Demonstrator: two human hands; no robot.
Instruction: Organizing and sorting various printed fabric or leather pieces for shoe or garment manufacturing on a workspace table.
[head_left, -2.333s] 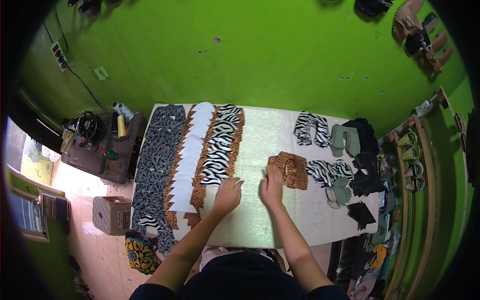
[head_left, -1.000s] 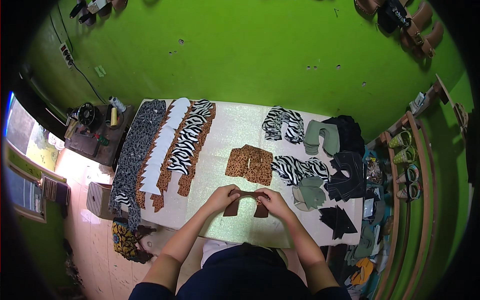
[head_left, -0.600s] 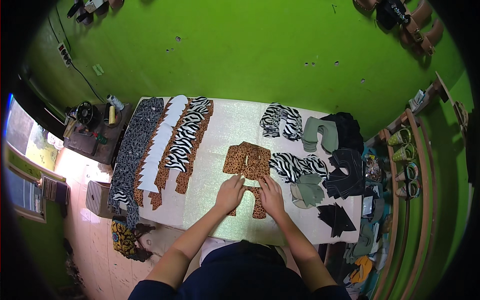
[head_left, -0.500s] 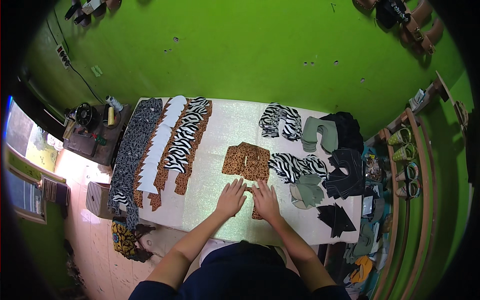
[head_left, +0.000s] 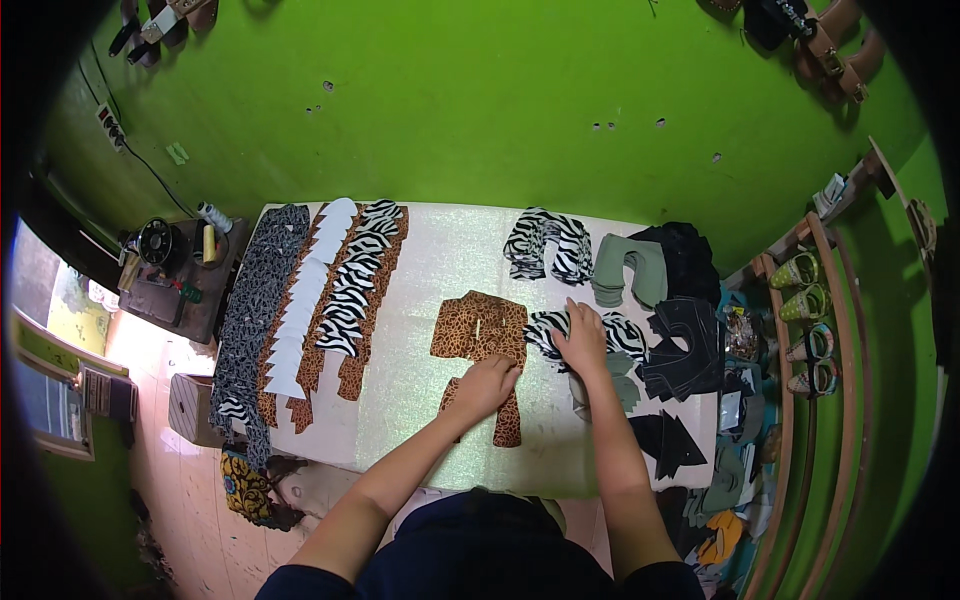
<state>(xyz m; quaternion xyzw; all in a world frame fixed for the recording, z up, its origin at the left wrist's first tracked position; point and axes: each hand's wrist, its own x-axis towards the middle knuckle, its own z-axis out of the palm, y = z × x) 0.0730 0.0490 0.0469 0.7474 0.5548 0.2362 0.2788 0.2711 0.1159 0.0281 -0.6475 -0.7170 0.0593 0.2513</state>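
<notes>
The left hand (head_left: 485, 389) lies over a leopard-print U-shaped piece (head_left: 508, 422) on the counter (head_left: 400, 425), hiding much of its bend; one leg shows below the fingers and a part of the other to their left. These fingers are slightly bent, and I cannot tell whether they pinch the piece or only rest on it. Just beyond their tips is a leopard-print pile (head_left: 452, 335), its near right part overlapped or hidden, so where the two meet is hard to make out. The right hand (head_left: 586, 345) has its fingers extended and spread over a zebra-print stack (head_left: 627, 330), covering its middle; whether they touch it is unclear. The wrist partly hides green pieces (head_left: 622, 392) just below the same fingers. Farther beyond them are a zebra-print U-shaped stack (head_left: 524, 250) and a green U-shaped stack (head_left: 608, 270); to their right, black pieces (head_left: 690, 360) overlap too closely to separate. Well left of the left fingers, a white row (head_left: 300, 330) shows mostly as overlapping edges. High above both hands, hanging sandals (head_left: 835, 45) are cut off by the frame. Any lettering on a white packet (head_left: 831, 193), far right of the fingers, is too small to read.
</notes>
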